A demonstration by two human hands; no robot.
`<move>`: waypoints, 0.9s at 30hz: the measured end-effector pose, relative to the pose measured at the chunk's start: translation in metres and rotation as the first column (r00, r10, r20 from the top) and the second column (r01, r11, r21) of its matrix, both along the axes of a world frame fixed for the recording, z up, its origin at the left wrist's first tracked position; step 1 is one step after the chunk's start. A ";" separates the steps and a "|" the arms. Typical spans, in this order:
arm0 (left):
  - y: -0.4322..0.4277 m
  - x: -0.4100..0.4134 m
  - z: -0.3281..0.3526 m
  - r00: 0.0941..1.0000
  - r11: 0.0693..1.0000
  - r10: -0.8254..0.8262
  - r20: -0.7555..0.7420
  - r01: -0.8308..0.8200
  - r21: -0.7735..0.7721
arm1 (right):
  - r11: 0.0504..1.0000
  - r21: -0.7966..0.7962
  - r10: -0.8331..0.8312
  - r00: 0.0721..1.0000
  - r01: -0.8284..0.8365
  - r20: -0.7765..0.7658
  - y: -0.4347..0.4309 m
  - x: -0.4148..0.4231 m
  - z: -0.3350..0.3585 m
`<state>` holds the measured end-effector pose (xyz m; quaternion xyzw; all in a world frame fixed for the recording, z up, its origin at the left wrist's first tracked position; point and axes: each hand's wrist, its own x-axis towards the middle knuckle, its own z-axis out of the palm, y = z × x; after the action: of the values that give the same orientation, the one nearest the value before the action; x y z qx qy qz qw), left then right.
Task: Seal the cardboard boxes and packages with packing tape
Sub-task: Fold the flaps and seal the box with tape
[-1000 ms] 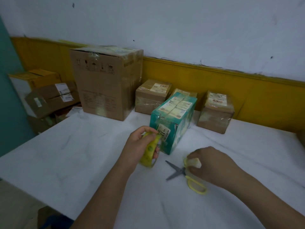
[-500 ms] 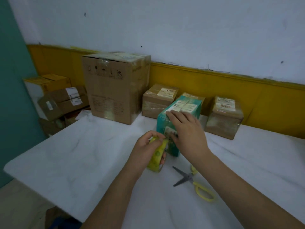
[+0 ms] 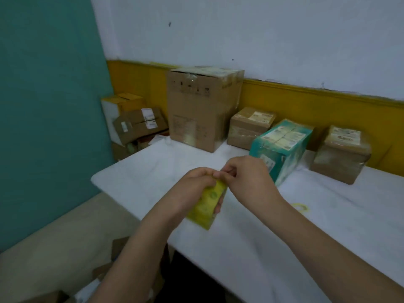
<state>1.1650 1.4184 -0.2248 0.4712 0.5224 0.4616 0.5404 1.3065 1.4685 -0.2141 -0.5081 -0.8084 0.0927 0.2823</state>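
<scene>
My left hand (image 3: 193,189) grips a yellow roll of packing tape (image 3: 208,204) above the white table (image 3: 328,226). My right hand (image 3: 251,178) is curled at the top of the roll, its fingertips pinching at the tape's edge beside my left thumb. Just behind my right hand lies a teal package (image 3: 282,147) wrapped in clear film with paper labels on top. Only a yellow handle loop of the scissors (image 3: 301,207) shows to the right of my right forearm.
A tall cardboard box (image 3: 201,110) stands at the back of the table. Two small brown taped boxes (image 3: 247,127) (image 3: 341,156) flank the teal package. More cartons (image 3: 133,123) are stacked off the table's left corner by the teal wall.
My right hand left the teal package and came to the top of the tape roll. The view swung left, so the table's left edge and the floor now show.
</scene>
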 end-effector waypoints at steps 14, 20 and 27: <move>-0.089 -0.075 -0.064 0.799 0.970 -0.027 -0.601 -0.124 -0.208 | 0.912 -0.334 0.172 0.960 -0.240 -0.218 -0.050 -0.070 -0.063; -0.065 -0.069 -0.114 0.784 0.970 0.136 -0.606 -0.229 -0.079 | 0.947 -0.249 0.201 0.979 -0.202 -0.028 -0.040 -0.077 -0.092; -0.062 -0.062 -0.118 0.161 0.908 0.273 -0.948 -0.370 0.199 | 0.981 0.190 -0.041 0.895 -0.050 0.444 -0.050 -0.082 -0.100</move>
<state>1.1028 1.3563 -0.3430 0.5094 0.8461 0.1564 0.0126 1.2246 1.4183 -0.3144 -0.4837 -0.8578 -0.1055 0.1381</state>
